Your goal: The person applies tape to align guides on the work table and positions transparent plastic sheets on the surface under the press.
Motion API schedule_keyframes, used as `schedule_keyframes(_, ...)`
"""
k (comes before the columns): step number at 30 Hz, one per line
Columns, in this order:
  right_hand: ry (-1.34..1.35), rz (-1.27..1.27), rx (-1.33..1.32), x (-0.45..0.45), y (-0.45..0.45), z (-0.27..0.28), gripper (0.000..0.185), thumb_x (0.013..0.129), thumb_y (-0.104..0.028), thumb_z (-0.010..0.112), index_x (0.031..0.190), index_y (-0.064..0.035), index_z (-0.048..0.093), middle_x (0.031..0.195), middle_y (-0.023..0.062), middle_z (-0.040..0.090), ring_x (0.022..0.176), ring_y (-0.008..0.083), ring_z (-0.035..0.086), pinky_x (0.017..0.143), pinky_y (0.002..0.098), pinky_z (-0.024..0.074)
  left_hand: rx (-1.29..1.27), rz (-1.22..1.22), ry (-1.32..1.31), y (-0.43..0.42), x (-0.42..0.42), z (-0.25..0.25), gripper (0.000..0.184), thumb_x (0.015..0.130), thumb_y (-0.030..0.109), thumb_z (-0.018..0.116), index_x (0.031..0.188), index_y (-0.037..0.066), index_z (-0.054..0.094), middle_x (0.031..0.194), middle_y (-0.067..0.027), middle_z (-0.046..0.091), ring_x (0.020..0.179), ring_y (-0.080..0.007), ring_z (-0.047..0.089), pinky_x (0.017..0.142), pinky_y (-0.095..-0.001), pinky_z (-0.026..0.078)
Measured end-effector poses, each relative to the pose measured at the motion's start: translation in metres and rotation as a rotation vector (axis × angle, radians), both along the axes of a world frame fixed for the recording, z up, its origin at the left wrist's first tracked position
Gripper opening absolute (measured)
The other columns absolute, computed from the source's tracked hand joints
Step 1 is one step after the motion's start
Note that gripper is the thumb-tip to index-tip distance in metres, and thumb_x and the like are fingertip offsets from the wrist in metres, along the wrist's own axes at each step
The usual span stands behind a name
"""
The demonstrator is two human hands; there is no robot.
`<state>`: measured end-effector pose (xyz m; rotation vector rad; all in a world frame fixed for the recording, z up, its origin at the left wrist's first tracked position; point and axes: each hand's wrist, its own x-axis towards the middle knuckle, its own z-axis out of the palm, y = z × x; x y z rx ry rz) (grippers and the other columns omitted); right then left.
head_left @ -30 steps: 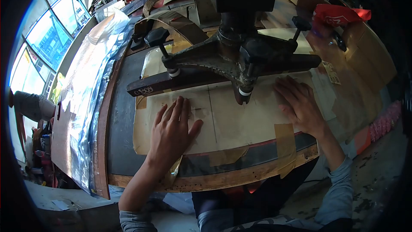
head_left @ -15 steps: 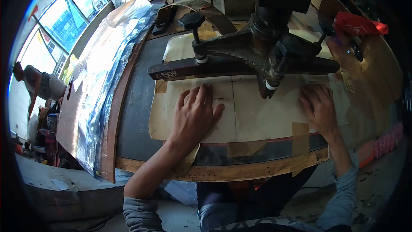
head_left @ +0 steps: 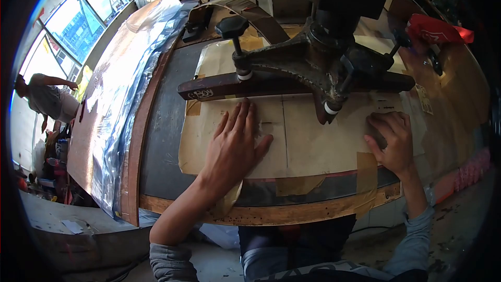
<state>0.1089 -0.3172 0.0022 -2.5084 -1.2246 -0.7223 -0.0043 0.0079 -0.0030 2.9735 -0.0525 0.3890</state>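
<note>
My left hand (head_left: 232,149) lies flat on a pale cream sheet (head_left: 310,149), its fingers stretched toward a dark metal bar (head_left: 282,85) and its thumb out to the side. On the sheet's right part rests my right hand (head_left: 395,143), fingers bent and thumb apart from them, with nothing visible in it. A thin dark line runs down the sheet between the hands. Above it, the bar hangs from a black press head (head_left: 318,55) with knobs. Brown tape (head_left: 367,177) covers the sheet's front edge near my right hand.
The dark board (head_left: 167,141) under the sheet has a wooden front edge (head_left: 282,215). To the left stands a plastic-covered panel (head_left: 122,99), with another person (head_left: 49,96) beyond it. A red cloth item (head_left: 436,28) lies at the back right.
My left hand has flattened, its fingers straighter and reaching closer to the bar. My right hand has shifted slightly down, its fingers more bent. The other person's arm has risen.
</note>
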Motion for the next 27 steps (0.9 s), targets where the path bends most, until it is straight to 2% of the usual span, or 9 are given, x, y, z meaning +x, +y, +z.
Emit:
schedule_keyframes(5,0.004,0.0,-0.01,-0.0006,-0.0014,-0.0008,0.031,0.074,-0.022,0.074,0.098,-0.0039,0.068,0.103,0.0072,0.065,0.095,0.0249,0.058,0.089,0.0412,0.0411,0.079,0.008,-0.023,-0.0023,0.0007,0.0042,0.063,0.09,0.034,0.061,0.138,-0.003,0.043,0.142,-0.0216,0.045,0.131,-0.0324,0.044,0.111,-0.0434,0.031)
schedule_keyframes(10,0.014,-0.007,0.003,0.0019,-0.0023,-0.0041,0.03,0.074,-0.018,0.072,0.1,-0.0045,0.067,0.105,0.0065,0.064,0.094,0.0244,0.057,0.088,0.0403,0.0416,0.148,0.024,-0.073,-0.004,-0.0006,0.0005,0.056,0.087,0.033,0.064,0.13,-0.002,0.053,0.136,-0.0189,0.051,0.125,-0.0298,0.049,0.102,-0.0436,0.037)
schedule_keyframes(19,0.0,-0.011,-0.009,0.0036,-0.0023,-0.0065,0.028,0.076,-0.016,0.07,0.102,-0.0056,0.067,0.107,0.0056,0.064,0.095,0.0246,0.057,0.088,0.0399,0.0417,0.174,0.038,-0.077,-0.0046,-0.0004,0.0014,0.056,0.086,0.033,0.065,0.128,-0.002,0.054,0.132,-0.0168,0.054,0.116,-0.0276,0.053,0.098,-0.0422,0.038)
schedule_keyframes(27,-0.009,-0.052,-0.043,0.006,0.0002,-0.0063,0.026,0.079,-0.015,0.068,0.104,-0.0067,0.067,0.11,0.0042,0.063,0.097,0.0243,0.057,0.087,0.0397,0.0414,0.188,0.026,-0.121,-0.0045,0.0023,0.0002,0.055,0.087,0.033,0.065,0.127,-0.003,0.055,0.129,-0.0173,0.056,0.115,-0.0285,0.054,0.098,-0.0425,0.039)
